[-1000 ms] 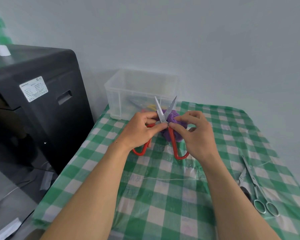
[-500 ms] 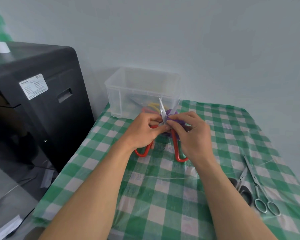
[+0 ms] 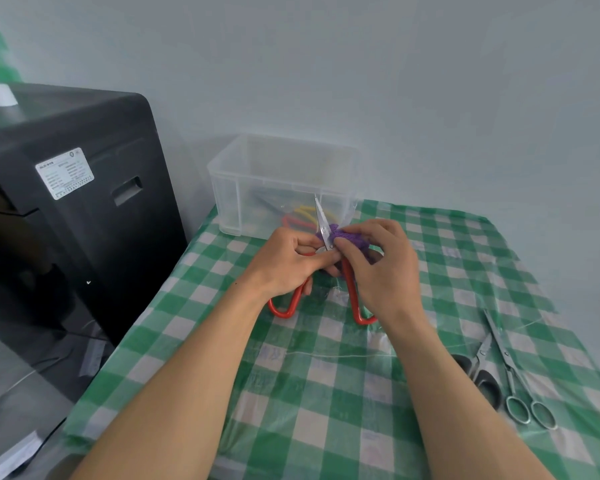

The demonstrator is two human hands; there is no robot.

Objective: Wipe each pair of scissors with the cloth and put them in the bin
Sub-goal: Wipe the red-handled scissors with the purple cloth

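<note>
Clear bin (image 3: pixel 229 202), rear left, apparently holding coloured scissors. Left hand (image 3: pixel 288 261) pinches red-handled scissors (image 3: pixel 353 299) near the pivot, blade upright. Right hand (image 3: pixel 378 268) fingers curl, pressing purple cloth (image 3: pixel 347 235) against the blade. Two steel pairs (image 3: pixel 510 368) lie far right.

Red-handled scissors (image 3: pixel 352 296): 1 | black-handled scissors (image 3: pixel 480 372): 1 | all-steel scissors (image 3: pixel 498 342): 1 | binned scissors (image 3: pixel 303 212): several, number unclear | clear bin (image 3: pixel 229 188): 1 | purple cloth (image 3: pixel 347 237): 1 | hands: 2, left hand (image 3: pixel 288 261), right hand (image 3: pixel 378 268)
</note>
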